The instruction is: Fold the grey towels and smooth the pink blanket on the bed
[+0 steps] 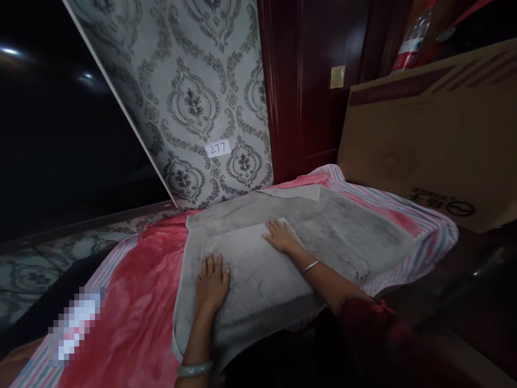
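A large grey cloth (363, 231) is spread over the table, with a lighter grey folded piece of fabric (250, 269) lying on it close to me. My left hand (212, 283) rests flat on the left part of the folded fabric, fingers spread. Near its far right corner, my right hand (279, 236) also lies flat with fingers apart. Neither hand grips anything. Dark marks show on the grey cloth near its right front edge. One flap of the cloth is turned over at the far side.
Beneath lies a red cloth (149, 269) with a striped border (436, 231). Behind are a patterned wall (194, 102) with a "277" label (218, 148) and a dark red door (315, 118). A cardboard box (436, 134) and plastic bottle (412, 43) stand right; a black screen (68, 124) is left.
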`<act>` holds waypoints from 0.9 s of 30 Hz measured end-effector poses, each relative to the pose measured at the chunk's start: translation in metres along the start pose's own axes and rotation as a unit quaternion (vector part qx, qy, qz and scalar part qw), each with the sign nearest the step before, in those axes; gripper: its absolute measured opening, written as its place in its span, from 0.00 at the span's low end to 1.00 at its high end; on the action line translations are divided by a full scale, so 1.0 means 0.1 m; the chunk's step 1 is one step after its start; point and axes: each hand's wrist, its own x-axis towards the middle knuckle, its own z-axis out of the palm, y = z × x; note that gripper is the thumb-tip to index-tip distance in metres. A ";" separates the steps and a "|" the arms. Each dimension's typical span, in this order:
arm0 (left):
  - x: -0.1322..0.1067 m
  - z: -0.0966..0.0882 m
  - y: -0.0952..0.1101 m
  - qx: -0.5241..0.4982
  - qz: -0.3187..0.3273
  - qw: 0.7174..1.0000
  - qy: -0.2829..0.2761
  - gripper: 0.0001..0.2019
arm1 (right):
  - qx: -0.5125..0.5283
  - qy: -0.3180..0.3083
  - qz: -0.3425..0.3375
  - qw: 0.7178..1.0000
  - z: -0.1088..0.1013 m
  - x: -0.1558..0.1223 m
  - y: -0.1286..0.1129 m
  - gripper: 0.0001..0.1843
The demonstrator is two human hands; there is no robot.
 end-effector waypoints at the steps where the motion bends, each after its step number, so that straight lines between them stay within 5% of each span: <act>1: 0.00 0.00 0.00 -0.001 -0.001 1.000 0.000 0.30 | -0.004 0.000 0.019 1.000 0.00 -0.02 0.09 0.36; 8: -0.03 -0.02 0.03 -0.006 -0.005 1.000 -0.004 0.31 | -0.026 -0.025 0.094 0.995 -0.13 -0.17 0.33 0.35; 11: -0.04 0.00 0.03 -0.012 -0.013 1.000 -0.011 0.31 | -0.047 -0.014 0.087 0.995 -0.19 -0.21 0.08 0.34; 18: -0.06 0.03 0.02 -0.024 -0.008 1.000 -0.005 0.31 | -0.014 -0.012 -0.134 0.991 0.10 -0.51 -0.84 0.34; 27: -0.03 0.04 -0.01 -0.021 0.004 1.000 0.010 0.31 | 0.005 -0.007 -0.164 0.986 0.17 -0.68 -0.91 0.34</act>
